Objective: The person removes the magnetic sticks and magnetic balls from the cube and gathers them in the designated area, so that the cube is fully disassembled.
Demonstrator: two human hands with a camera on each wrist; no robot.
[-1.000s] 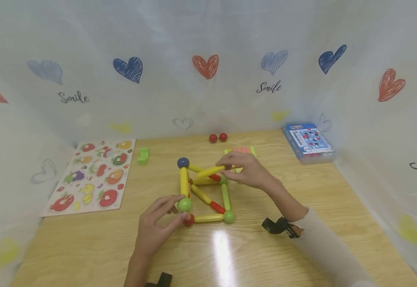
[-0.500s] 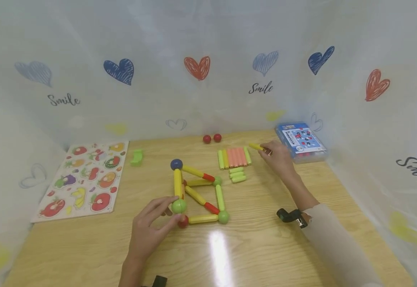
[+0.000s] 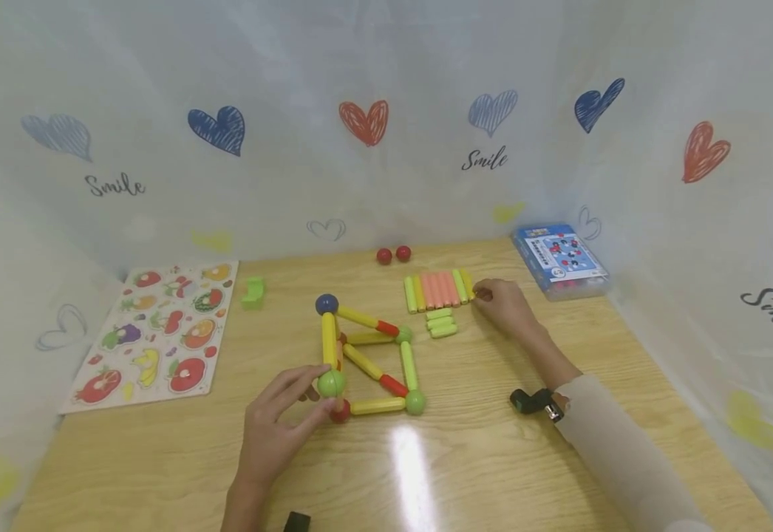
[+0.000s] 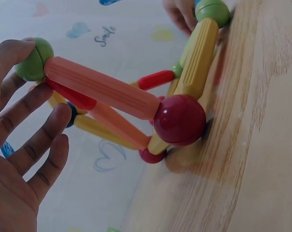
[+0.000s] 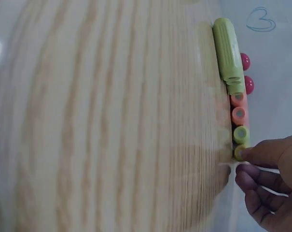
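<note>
Head view, nearest first: the left hand (image 3: 273, 436) rests on the wooden table (image 3: 466, 473) at the near-left corner of a rod-and-ball frame (image 3: 366, 358), its thumb and fingers curled round the green ball (image 3: 330, 383) at that corner, with a red ball (image 3: 340, 411) just below on the tabletop. The frame is built of yellow rods, some tipped red, joined at green balls, with a dark blue ball (image 3: 327, 304) at its far-left corner; a near rod runs along the table to another green ball (image 3: 415, 402), and a diagonal rod crosses the middle. In the left wrist view the frame (image 4: 136, 96) stands up off the table, an orange-pink rod running between a green ball and a large red ball (image 4: 179, 120), the fingers (image 4: 34, 130) spread loosely beside it. Further back and to the right, the right hand (image 3: 506, 307) lies at the right end of a row of rods (image 3: 438, 290), green and yellow at the ends and orange between, its fingertips pinching the last yellow rod (image 3: 470, 284); the right wrist view shows a fingertip (image 5: 261, 152) on that rod's end. Three short green rods (image 3: 441, 324) lie just in front of the row. Beyond are two small red balls (image 3: 393, 255), a blue box (image 3: 559, 258) to the right, a green piece (image 3: 252, 292) and a fruit puzzle board (image 3: 154, 332) to the left.
</note>
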